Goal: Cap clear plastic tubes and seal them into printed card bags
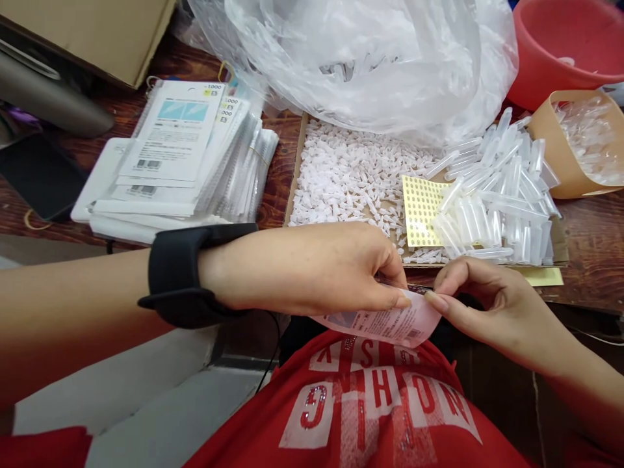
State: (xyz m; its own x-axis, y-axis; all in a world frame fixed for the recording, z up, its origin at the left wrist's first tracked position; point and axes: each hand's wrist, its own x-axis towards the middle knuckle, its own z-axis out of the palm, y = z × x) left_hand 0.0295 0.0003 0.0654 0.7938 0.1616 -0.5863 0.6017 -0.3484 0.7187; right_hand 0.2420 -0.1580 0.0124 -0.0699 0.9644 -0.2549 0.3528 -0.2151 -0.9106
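Note:
Close to my body, both hands pinch a printed card [385, 325] that looks to be in a clear sleeve. My left hand [316, 266], with a black band on its wrist, grips the card's upper edge between thumb and fingers. At the card's right corner my right hand [482, 302] pinches it with thumb and index finger. Just beyond lies a shallow cardboard tray [295, 172] with many small white plastic pieces [351, 175]. Clear plastic tubes [507, 182] are heaped at its right, beside a yellow sheet of small round stickers [424, 208].
Stacked sleeved cards [175, 136] lie at the left, near a dark flat object [41, 175] and a cardboard box [97, 32]. A big clear plastic bag [390, 71] covers the tray's back. A tan container [550, 143] and a red bowl [531, 52] stand right.

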